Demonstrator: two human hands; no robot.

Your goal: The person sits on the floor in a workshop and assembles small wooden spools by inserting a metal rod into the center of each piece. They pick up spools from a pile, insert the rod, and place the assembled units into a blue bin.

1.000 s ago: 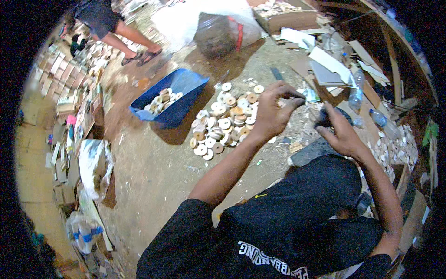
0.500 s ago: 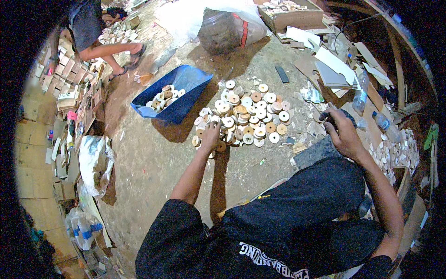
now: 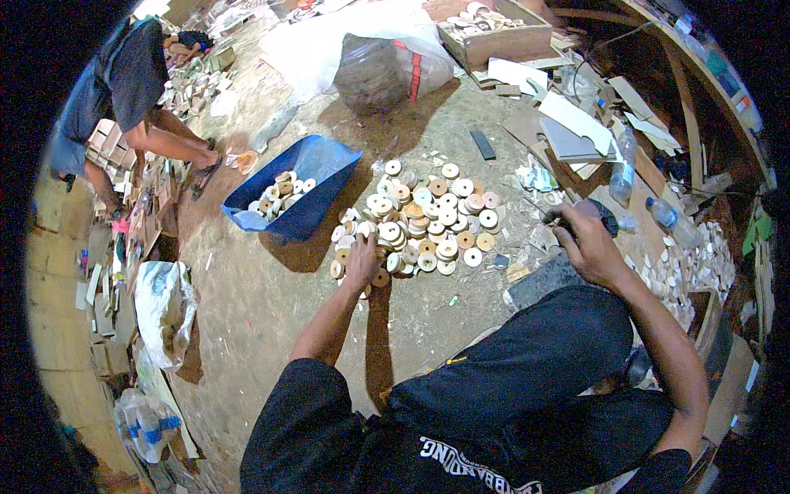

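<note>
A heap of small round wooden discs with centre holes point(image 3: 436, 216), pale and brown, lies on the ground ahead of me. My left hand point(image 3: 360, 262) reaches into its near left edge, fingers bent down and closed around a pale disc. My right hand point(image 3: 586, 240) is raised above a dark flat slab point(image 3: 545, 281), beside my knee. Its fingers are curled; whatever they hold is too small to make out. Just behind that hand is a dark rounded object point(image 3: 605, 216), partly covered. A blue scoop-shaped container point(image 3: 325, 169) with several discs inside stands beyond my left hand.
A filled translucent sack point(image 3: 374, 74) and a wooden crate point(image 3: 502, 45) stand at the back. Board offcuts point(image 3: 580, 123) and plastic bottles point(image 3: 623, 177) lie right. A crumpled white sack point(image 3: 167, 313) is at left. A co-worker point(image 3: 136, 78) bends over wood pieces at far left.
The view has shifted slightly, moving the scene left in the picture. My hands stay near the same places. The co-worker has come further into view, bent over with an arm reaching down.
</note>
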